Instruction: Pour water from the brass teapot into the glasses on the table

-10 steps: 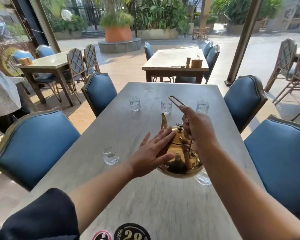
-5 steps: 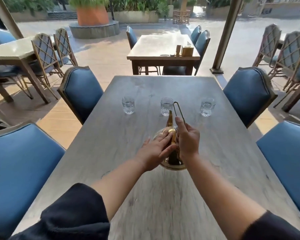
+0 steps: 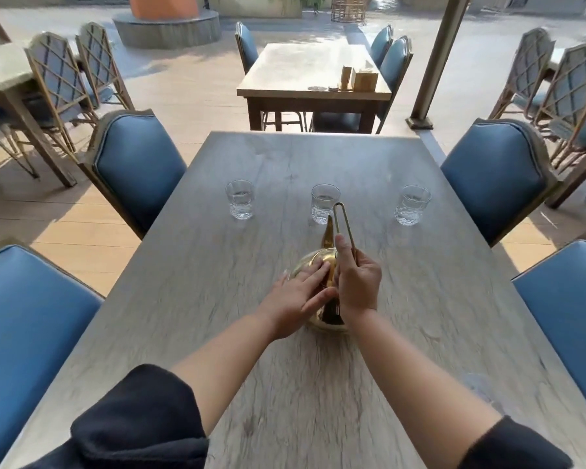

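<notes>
**Brass teapot held at mid-worktop, three glasses beyond**

Right hand point(image 3: 357, 282): closed around the lower part of the teapot's tall looped wire handle point(image 3: 345, 221), thumb raised along it, fingers curled in a firm grip. The loop stands upright above the fist.

Left hand point(image 3: 298, 296): flat and open, fingers together and extended, palm pressed against the top and near side of the teapot, at the lid. It grips nothing.

Brass teapot point(image 3: 313, 262): round, polished, gold-coloured body, largely covered by both hands. Sits between them at the centre of the worktop; whether its base rests on the surface or hangs just above it cannot be told. Spout point(image 3: 328, 231) points away from the person, toward the middle glass.

Glasses: three short, clear tumblers in a row across the worktop, beyond the teapot and well apart from each other. Left glass point(image 3: 239, 199); middle glass point(image 3: 324, 203), just past the spout tip; right glass point(image 3: 412, 204). Water level in each hard to judge.

Worktop point(image 3: 437, 299): long, pale grey, wood-grain surface.

Sleeves: dark, pushed up both forearms.

Surroundings: blue padded chairs point(image 3: 139, 167) on both long sides of the worktop; a second table point(image 3: 305, 69) farther off carrying small wooden holders; lattice-backed chairs at left and right; paved terrace behind.
</notes>
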The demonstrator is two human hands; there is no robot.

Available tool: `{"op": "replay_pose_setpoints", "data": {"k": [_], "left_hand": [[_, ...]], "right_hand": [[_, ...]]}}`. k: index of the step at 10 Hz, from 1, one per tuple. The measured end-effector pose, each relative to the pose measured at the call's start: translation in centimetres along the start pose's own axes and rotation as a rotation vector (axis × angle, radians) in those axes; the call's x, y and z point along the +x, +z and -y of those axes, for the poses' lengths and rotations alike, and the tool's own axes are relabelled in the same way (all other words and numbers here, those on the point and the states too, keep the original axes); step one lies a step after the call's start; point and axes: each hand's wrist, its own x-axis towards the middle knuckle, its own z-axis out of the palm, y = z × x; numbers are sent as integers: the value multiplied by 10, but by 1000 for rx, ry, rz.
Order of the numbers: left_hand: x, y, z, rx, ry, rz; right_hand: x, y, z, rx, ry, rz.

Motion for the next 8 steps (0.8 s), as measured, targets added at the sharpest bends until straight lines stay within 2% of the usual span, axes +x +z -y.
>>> {"op": "replay_pose_setpoints", "data": {"k": [3, 6, 8], "left_hand": [[2, -6, 9, -5, -33, 63], [-35, -16, -15, 128, -226, 75], [-66, -35, -53, 259, -330, 14]], "right_hand": [[1, 3, -5, -112, -11, 58], [4, -26, 25, -645, -13, 343], [-5, -52, 60, -781, -28, 274]]}}
